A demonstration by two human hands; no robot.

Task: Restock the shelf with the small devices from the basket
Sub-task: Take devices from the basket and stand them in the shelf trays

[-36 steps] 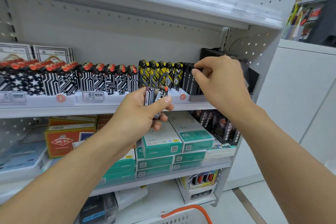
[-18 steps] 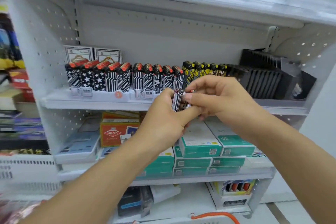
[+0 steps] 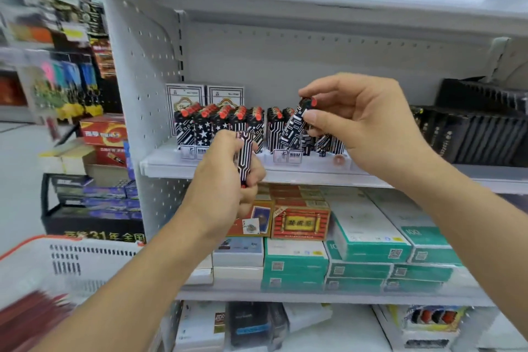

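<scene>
Nearest, at the lower left, a white basket [image 3: 71,263] with an orange rim shows blurred, with something dark red inside that is hard to make out. Both forearms reach up from the bottom edge. The left hand [image 3: 225,180] is curled round a small black-and-white patterned device [image 3: 245,157], gripping it upright in front of the lip of the middle shelf [image 3: 285,171]; a bit of red shows at the device's lower end, probably its cap. The right hand [image 3: 363,128] sits higher and to the right, pinching a second patterned device [image 3: 297,123] between thumb and fingers, near its red top; this one is tilted, its lower end down among the row of devices [image 3: 225,126] already standing on the shelf. That row runs along the front of the shelf, black-and-white bodies with red tops, with small price tags [image 3: 287,156] below them. Behind the row's left end stand two white card boxes [image 3: 204,97]. To the right on the same shelf are dark black packs [image 3: 471,131]. Under it, a lower shelf carries green-and-white cartons [image 3: 368,240] and a red box [image 3: 300,223]. Far left, beyond the perforated side panel [image 3: 140,80], other store racks are blurred
</scene>
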